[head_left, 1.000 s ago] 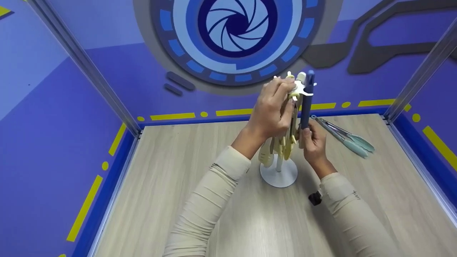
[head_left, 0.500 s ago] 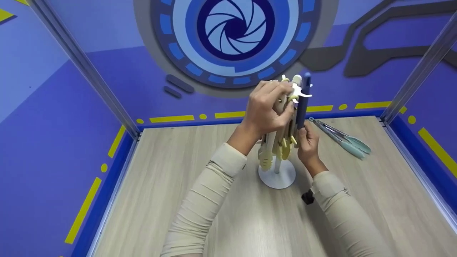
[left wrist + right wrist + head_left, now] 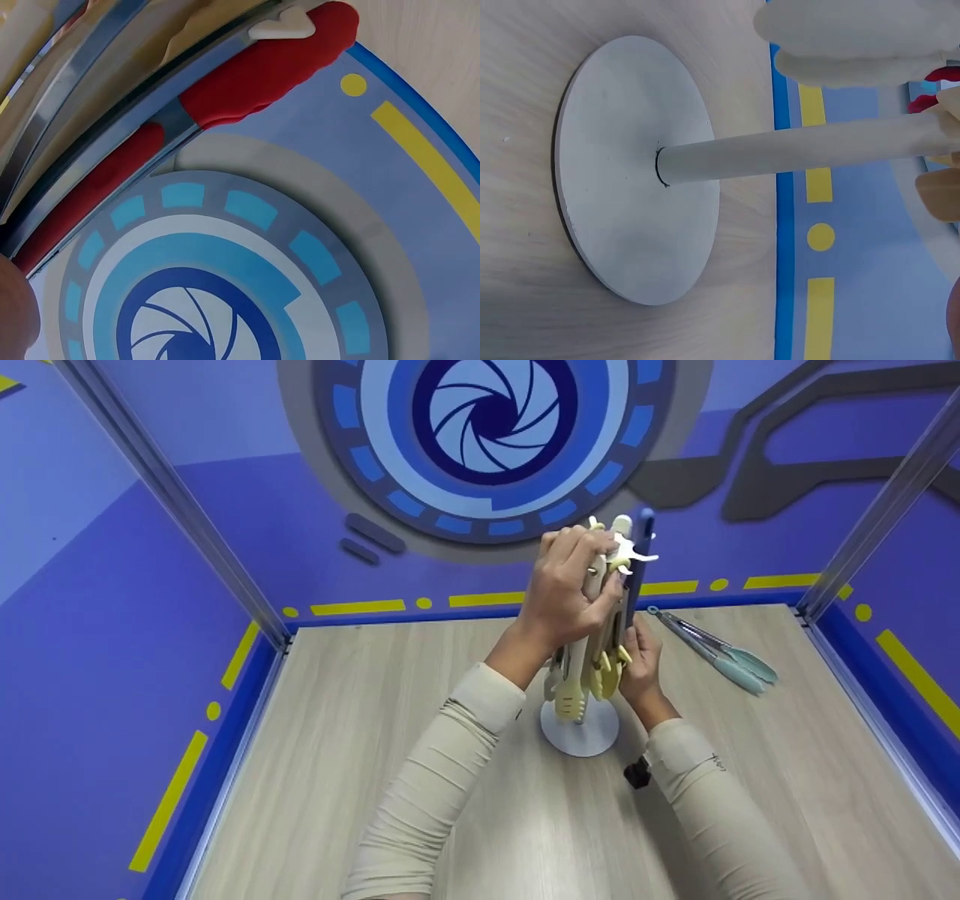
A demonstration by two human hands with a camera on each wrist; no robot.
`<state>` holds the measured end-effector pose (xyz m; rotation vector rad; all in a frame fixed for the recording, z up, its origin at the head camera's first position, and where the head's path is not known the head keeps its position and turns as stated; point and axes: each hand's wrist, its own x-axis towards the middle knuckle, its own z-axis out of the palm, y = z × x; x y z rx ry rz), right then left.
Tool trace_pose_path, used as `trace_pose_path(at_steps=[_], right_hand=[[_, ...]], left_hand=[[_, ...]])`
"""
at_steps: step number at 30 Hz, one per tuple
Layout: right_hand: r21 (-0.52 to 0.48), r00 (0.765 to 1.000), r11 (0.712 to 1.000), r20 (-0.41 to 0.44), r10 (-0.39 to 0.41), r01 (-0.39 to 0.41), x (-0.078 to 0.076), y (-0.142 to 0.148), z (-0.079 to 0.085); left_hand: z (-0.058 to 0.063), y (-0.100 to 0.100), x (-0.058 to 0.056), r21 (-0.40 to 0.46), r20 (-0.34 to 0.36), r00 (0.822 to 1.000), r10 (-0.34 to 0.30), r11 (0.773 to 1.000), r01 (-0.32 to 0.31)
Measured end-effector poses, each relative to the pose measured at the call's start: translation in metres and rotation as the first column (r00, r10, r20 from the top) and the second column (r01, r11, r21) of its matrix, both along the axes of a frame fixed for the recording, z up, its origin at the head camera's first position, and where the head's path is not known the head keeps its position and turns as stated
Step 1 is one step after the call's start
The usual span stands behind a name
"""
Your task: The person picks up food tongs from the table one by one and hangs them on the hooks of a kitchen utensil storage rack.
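Note:
A white hanging stand (image 3: 622, 547) with hooks on top bears several tongs. My left hand (image 3: 566, 581) grips it at the top, fingers over the hooks, thumb by the handles. Yellow-tipped tongs (image 3: 609, 675) and cream tongs (image 3: 571, 701) hang below; red-tipped tongs (image 3: 262, 71) show in the left wrist view. A long dark blue handle (image 3: 642, 556) stands upright at the stand's right side. My right hand (image 3: 643, 664), partly hidden behind the tongs, holds that utensil low down; its head is hidden. In the right wrist view the stand's pole (image 3: 780, 156) rises beside pale tongs (image 3: 855, 37).
The stand's round base (image 3: 581, 735) rests on the wooden table (image 3: 360, 720). Light teal tongs (image 3: 720, 652) lie to the right, near the back. A blue patterned wall (image 3: 240, 525) closes off the back, with side walls and metal posts (image 3: 870, 517) at the corners.
My right hand has moved left, closer to the stand, and the blue handle now sits further behind the hooks. The hanging tongs have shifted slightly around the pole. My left hand stays at the top.

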<state>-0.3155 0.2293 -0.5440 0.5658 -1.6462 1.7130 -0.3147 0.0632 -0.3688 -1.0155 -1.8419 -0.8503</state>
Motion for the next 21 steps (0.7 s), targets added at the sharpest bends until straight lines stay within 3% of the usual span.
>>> trace_pose_path(at_steps=[12, 21], right_hand=[[0.078, 1.0, 0.997, -0.006, -0.028, 0.029, 0.0033, 0.0003, -0.003], [0.065, 0.999, 0.997, 0.027, -0.046, 0.044, 0.0071, 0.0036, -0.0028]], left_hand=[[-0.0056, 0.004, 0.0024, 0.051, -0.055, 0.997, 0.045, 0.998, -0.042], [-0.0065, 0.007, 0.0034, 0.094, -0.047, 0.998, 0.047, 0.995, -0.042]])
